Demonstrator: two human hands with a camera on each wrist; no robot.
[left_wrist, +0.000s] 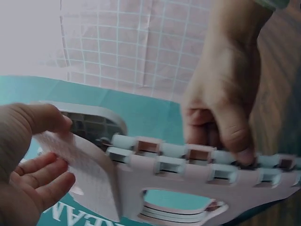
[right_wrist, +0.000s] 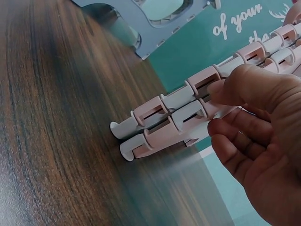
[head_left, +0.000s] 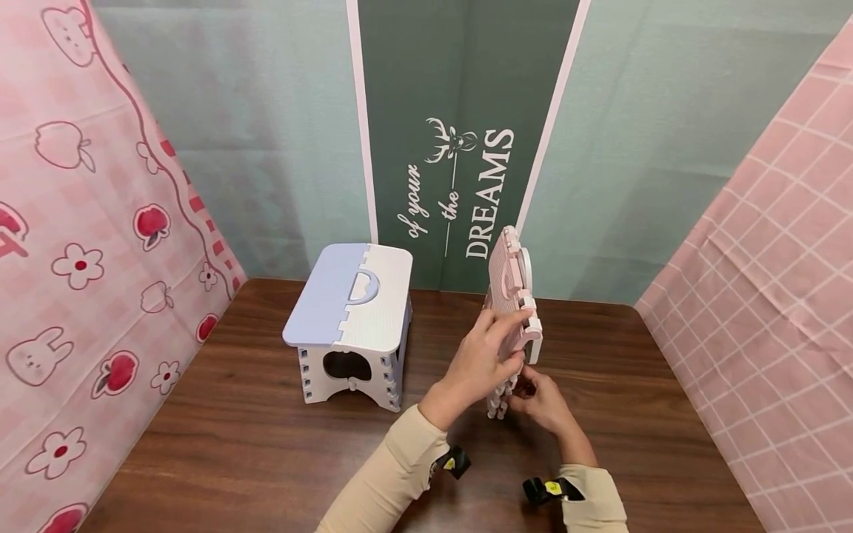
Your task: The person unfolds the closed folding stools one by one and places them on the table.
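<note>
A pink and white folding stool (head_left: 512,296) stands folded nearly flat and upright on the table, its narrow hinged edge towards me. My left hand (head_left: 476,359) grips the upper part of it. In the left wrist view, the fingers of that hand (left_wrist: 35,155) lie about the edge of the pink top panel (left_wrist: 89,174), which stands a little apart from the white half. Lower down, my right hand (head_left: 548,403) pinches the hinged leg edge. The right wrist view shows its thumb (right_wrist: 244,84) on the interlocking hinge knuckles (right_wrist: 188,103), whose feet rest on the wood.
To the left stands an unfolded stool (head_left: 346,318) with a blue and white top and an oval handle. The brown wooden table (head_left: 233,444) ends at a green printed cloth (head_left: 460,89). Pink cloths (head_left: 766,296) hang on both sides.
</note>
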